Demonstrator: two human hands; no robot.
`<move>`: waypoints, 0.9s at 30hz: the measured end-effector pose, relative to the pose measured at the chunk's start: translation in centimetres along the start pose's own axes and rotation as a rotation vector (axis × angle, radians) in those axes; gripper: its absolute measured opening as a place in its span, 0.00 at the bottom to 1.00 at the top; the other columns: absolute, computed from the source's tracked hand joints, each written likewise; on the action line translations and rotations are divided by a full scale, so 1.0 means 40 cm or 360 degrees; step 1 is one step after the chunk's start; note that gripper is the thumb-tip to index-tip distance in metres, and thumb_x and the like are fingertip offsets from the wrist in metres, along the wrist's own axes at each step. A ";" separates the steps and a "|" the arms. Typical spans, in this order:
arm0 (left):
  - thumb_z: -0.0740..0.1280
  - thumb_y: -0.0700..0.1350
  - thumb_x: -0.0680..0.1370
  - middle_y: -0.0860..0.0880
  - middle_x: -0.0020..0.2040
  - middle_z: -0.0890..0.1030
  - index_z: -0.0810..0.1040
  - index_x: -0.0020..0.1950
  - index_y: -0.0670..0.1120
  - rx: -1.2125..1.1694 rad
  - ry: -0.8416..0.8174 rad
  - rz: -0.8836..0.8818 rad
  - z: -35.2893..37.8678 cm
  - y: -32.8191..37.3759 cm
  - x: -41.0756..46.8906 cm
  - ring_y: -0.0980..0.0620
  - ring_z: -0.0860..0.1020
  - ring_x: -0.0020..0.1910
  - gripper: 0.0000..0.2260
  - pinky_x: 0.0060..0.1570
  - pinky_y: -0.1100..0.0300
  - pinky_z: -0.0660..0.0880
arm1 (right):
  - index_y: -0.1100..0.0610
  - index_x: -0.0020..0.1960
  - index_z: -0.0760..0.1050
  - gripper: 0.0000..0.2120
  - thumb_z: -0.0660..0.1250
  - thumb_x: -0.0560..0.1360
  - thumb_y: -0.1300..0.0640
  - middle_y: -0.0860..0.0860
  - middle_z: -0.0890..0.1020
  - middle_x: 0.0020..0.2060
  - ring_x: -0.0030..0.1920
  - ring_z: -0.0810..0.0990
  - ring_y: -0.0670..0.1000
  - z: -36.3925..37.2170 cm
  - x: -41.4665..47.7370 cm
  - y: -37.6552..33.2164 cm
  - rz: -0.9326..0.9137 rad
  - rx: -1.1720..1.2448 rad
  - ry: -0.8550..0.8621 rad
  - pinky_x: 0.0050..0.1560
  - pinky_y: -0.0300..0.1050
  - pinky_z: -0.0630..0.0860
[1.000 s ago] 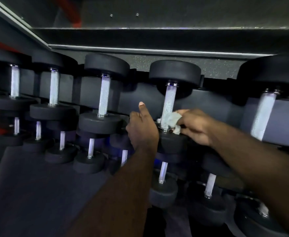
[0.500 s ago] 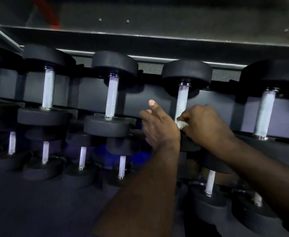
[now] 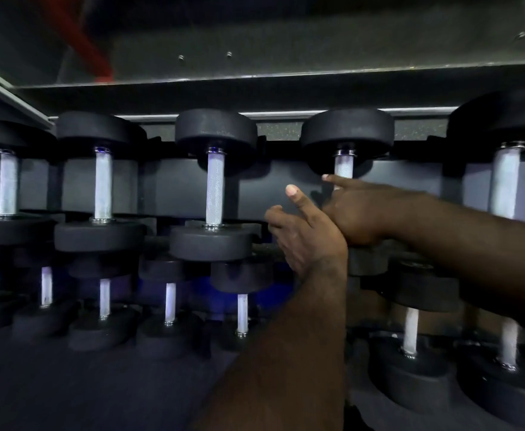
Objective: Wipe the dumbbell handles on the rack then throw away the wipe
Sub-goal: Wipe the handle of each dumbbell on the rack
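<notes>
Handle (image 3: 343, 164): long axis upright; it runs up out of the right grip (image 3: 360, 216), which closes round its lower part; wipe not seen
Left grip (image 3: 304, 234): loose, empty; just beside

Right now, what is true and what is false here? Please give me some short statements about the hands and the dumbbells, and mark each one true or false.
1. The right hand is closed round the handle of a dumbbell in the upper row. True.
2. The left hand also grips a handle. False: it holds nothing, its fingers are loose, and it is next to the right hand.
3. The dumbbells are black at both ends, with pale handles. True.
4. The dumbbells lie in a heap on the floor. False: they sit side by side in rows on a rack.
</notes>
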State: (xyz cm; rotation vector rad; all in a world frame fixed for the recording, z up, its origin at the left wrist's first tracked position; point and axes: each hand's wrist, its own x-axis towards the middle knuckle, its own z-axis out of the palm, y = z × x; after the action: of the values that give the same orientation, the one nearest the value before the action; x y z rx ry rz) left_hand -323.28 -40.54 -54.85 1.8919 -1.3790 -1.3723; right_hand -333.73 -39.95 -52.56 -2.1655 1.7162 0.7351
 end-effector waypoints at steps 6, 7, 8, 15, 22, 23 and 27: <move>0.36 0.79 0.70 0.46 0.70 0.73 0.63 0.72 0.50 -0.0019 -0.0009 -0.0020 -0.002 0.005 -0.007 0.47 0.74 0.57 0.44 0.52 0.51 0.71 | 0.56 0.61 0.73 0.12 0.57 0.83 0.52 0.52 0.80 0.58 0.64 0.76 0.55 -0.029 -0.016 0.004 -0.0003 0.0159 -0.0137 0.78 0.56 0.56; 0.37 0.78 0.71 0.46 0.70 0.73 0.63 0.72 0.51 -0.0015 -0.0012 -0.0041 -0.002 0.005 -0.008 0.45 0.75 0.60 0.43 0.55 0.49 0.72 | 0.56 0.64 0.73 0.13 0.56 0.83 0.53 0.52 0.79 0.60 0.66 0.74 0.54 -0.026 -0.019 -0.001 -0.0014 0.0087 -0.0155 0.80 0.57 0.52; 0.38 0.78 0.72 0.46 0.70 0.73 0.63 0.72 0.51 -0.0019 -0.0005 -0.0056 -0.003 0.006 -0.011 0.44 0.75 0.61 0.42 0.56 0.48 0.72 | 0.56 0.66 0.73 0.14 0.56 0.83 0.54 0.51 0.78 0.61 0.68 0.74 0.53 -0.025 -0.021 -0.006 -0.0030 0.0052 -0.0203 0.80 0.57 0.50; 0.41 0.77 0.73 0.45 0.70 0.73 0.64 0.71 0.49 -0.0057 0.0036 -0.0032 -0.004 0.006 -0.013 0.43 0.75 0.64 0.41 0.59 0.47 0.73 | 0.55 0.67 0.73 0.15 0.58 0.83 0.52 0.50 0.79 0.62 0.68 0.74 0.52 -0.024 -0.008 -0.005 -0.0012 0.0049 -0.0139 0.80 0.57 0.48; 0.37 0.81 0.67 0.45 0.68 0.74 0.64 0.70 0.50 -0.0062 -0.0004 -0.0023 -0.011 0.009 -0.015 0.43 0.76 0.63 0.46 0.60 0.43 0.74 | 0.55 0.63 0.74 0.13 0.58 0.82 0.52 0.51 0.79 0.60 0.67 0.76 0.53 -0.025 -0.009 -0.010 0.0052 0.0058 -0.0086 0.80 0.57 0.50; 0.37 0.80 0.68 0.45 0.69 0.74 0.64 0.70 0.50 -0.0057 -0.0020 -0.0038 -0.012 0.013 -0.017 0.43 0.76 0.63 0.45 0.60 0.43 0.74 | 0.55 0.63 0.75 0.13 0.58 0.82 0.53 0.51 0.79 0.59 0.66 0.76 0.54 -0.016 -0.015 -0.013 0.0041 -0.0009 -0.0077 0.80 0.58 0.48; 0.37 0.81 0.68 0.45 0.67 0.75 0.65 0.68 0.51 -0.0061 -0.0034 -0.0017 -0.023 0.010 -0.015 0.43 0.77 0.61 0.46 0.60 0.41 0.75 | 0.57 0.59 0.77 0.12 0.62 0.80 0.53 0.53 0.81 0.51 0.54 0.79 0.55 -0.065 -0.018 -0.020 0.0082 0.0291 -0.0057 0.56 0.43 0.71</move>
State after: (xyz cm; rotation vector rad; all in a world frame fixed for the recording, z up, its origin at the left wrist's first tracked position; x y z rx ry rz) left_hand -322.68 -40.36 -53.87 1.8682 -1.3449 -1.4178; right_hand -332.52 -40.51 -50.09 -1.9813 1.7536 0.5998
